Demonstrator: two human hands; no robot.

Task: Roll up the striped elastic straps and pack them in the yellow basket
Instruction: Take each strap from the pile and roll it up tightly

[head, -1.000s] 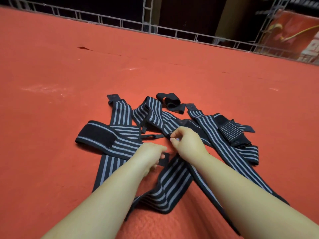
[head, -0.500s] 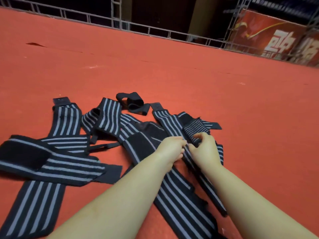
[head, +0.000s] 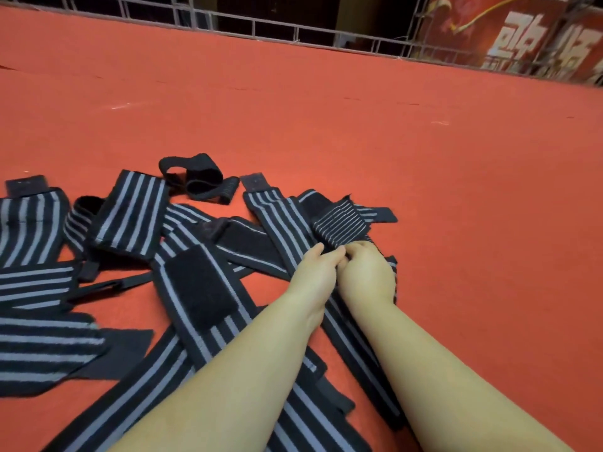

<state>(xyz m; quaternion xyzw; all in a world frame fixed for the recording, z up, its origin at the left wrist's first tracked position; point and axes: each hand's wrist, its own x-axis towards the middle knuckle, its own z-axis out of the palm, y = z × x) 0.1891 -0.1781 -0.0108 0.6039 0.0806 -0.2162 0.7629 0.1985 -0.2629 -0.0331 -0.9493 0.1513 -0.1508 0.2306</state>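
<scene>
Several black straps with grey stripes (head: 130, 210) lie tangled on the red carpet (head: 424, 158). One long striped strap (head: 277, 220) runs from the far middle toward me, under my arms. A folded, finely striped strap end (head: 339, 228) lies across it. My left hand (head: 315, 277) and my right hand (head: 367, 275) sit side by side at the near edge of that folded end, fingers curled down onto it. The fingertips are hidden. A plain black looped strap (head: 192, 177) lies behind the pile. The yellow basket is out of view.
A metal grid fence (head: 261, 24) lines the far edge of the carpet. Red banners with white characters (head: 522, 37) hang behind it at the far right. Bare carpet spreads to the right of the pile and beyond it.
Both hands have moved from the middle of the pile to the right, onto the folded finely striped end. The view has shifted right, so the pile sits further left.
</scene>
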